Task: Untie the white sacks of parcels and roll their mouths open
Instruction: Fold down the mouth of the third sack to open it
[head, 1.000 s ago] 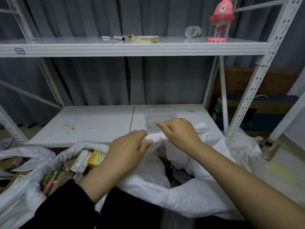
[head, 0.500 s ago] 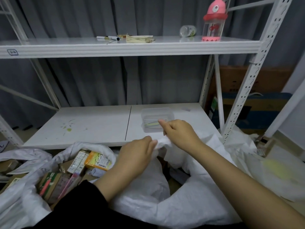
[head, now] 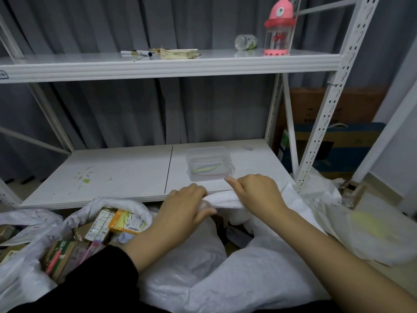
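The parcel labels [head: 133, 224] are too blurred to read. Your left hand [head: 186, 214] and right hand [head: 259, 193] grip the sack [head: 259, 274] mouth, fingers [head: 235, 184] curled.

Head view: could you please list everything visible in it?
Rack: one, white, ahead.
Curtain: one, grey, behind rack.
Pink bottle: one, upper shelf, right.
Clear bottle: one, lying beside it.
Markers: two, white, upper shelf.
Paper stack: one, yellowish, beside markers.
Plastic box: one, clear, lower shelf.
Cartons: two, brown and blue, behind rack, right.
Centre sack: one, white, below hands.
Left sack: one, white, open.
Parcels: several, mixed colours, inside left sack.
Right sack: one, white, crumpled, floor.
Left hand: grips centre sack's rim.
Right hand: grips same rim.
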